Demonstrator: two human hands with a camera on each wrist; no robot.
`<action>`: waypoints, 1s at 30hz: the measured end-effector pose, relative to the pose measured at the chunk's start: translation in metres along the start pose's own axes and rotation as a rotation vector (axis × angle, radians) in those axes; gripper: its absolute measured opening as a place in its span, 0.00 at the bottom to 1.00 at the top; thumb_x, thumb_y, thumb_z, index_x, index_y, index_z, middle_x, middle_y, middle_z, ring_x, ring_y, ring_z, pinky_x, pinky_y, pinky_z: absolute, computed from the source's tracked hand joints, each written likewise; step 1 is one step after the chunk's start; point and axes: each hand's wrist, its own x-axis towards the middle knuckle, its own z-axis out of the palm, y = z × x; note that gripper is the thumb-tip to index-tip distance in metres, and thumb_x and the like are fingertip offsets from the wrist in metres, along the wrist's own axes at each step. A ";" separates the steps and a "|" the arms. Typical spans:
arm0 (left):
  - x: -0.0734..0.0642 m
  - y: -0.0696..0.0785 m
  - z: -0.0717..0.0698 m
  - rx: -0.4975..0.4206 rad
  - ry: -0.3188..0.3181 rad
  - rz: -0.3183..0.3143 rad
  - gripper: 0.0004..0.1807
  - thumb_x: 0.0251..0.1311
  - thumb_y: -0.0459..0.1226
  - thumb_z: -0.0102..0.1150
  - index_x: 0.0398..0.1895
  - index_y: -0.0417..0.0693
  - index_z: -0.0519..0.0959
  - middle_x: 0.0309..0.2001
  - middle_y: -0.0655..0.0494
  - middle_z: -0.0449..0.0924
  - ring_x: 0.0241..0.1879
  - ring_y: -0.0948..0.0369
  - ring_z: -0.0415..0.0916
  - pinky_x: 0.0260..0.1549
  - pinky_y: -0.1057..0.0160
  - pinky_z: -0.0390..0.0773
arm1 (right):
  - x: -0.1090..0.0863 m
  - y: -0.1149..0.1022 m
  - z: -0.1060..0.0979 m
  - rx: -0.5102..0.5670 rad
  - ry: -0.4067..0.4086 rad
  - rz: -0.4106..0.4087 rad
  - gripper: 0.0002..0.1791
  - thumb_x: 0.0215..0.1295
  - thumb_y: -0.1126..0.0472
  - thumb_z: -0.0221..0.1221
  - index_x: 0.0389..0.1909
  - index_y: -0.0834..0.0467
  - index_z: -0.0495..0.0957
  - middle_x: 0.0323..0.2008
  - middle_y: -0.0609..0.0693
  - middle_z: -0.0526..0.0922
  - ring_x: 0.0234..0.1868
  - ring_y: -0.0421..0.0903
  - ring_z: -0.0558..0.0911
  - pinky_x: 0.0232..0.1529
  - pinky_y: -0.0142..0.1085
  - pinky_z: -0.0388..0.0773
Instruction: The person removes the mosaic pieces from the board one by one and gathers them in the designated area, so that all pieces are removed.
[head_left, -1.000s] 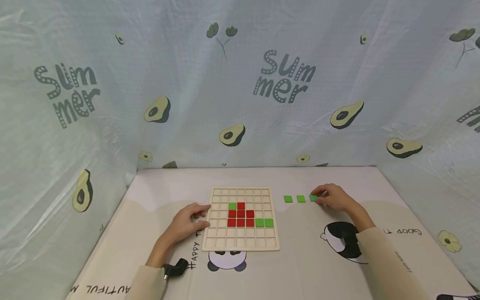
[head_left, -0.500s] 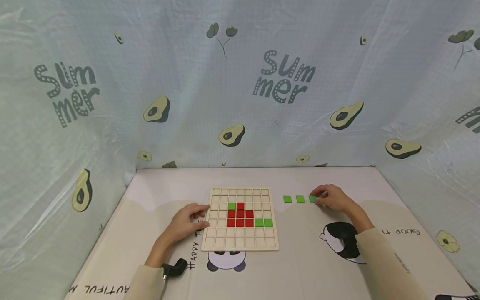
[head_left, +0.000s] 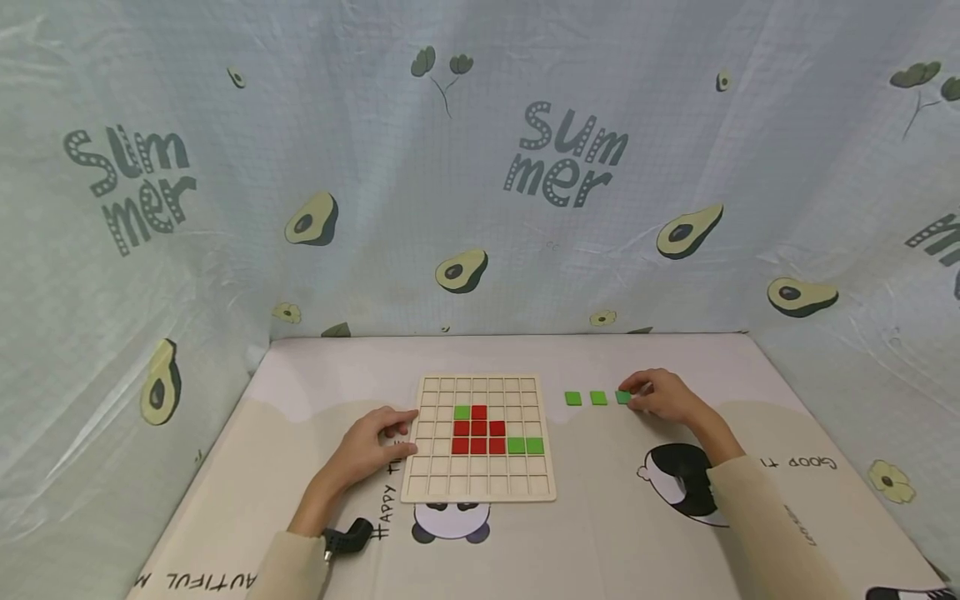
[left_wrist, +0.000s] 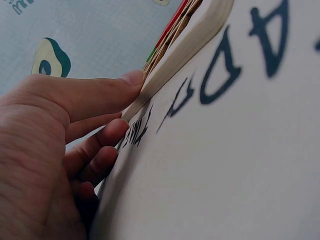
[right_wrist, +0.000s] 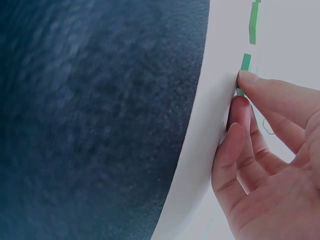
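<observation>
2 forearms (head_left: 712,432) angle inward: left hand (head_left: 365,443) touches the board (head_left: 480,486), grip apart; right hand (head_left: 665,397) pinches 1 green tile (head_left: 622,397).

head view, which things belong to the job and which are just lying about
Likely in the job:
gridded board, touched by left fingers
red tiles and green tiles on the board
loose green tiles, one pinched by right fingers

Likely just surroundings:
printed table cover
avocado-print sheet
black wrist device

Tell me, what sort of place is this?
Probably a makeshift tabletop booth: avocado-print sheeting hangs on three sides of a panda-print table, where a gridded board lies.
</observation>
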 end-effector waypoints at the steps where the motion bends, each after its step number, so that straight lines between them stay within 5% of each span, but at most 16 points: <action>1: 0.000 0.000 0.000 -0.002 0.000 0.000 0.29 0.57 0.42 0.74 0.63 0.43 0.82 0.39 0.60 0.79 0.41 0.62 0.71 0.43 0.65 0.71 | 0.000 0.000 0.000 -0.004 0.000 -0.005 0.16 0.63 0.68 0.66 0.51 0.68 0.83 0.43 0.62 0.83 0.38 0.47 0.80 0.34 0.38 0.78; 30: 0.001 -0.002 0.000 0.000 0.000 0.011 0.29 0.57 0.43 0.74 0.63 0.44 0.82 0.40 0.59 0.80 0.41 0.63 0.71 0.44 0.65 0.72 | -0.002 -0.006 -0.003 0.008 -0.025 0.013 0.18 0.62 0.67 0.68 0.53 0.66 0.82 0.46 0.62 0.82 0.44 0.52 0.81 0.37 0.39 0.79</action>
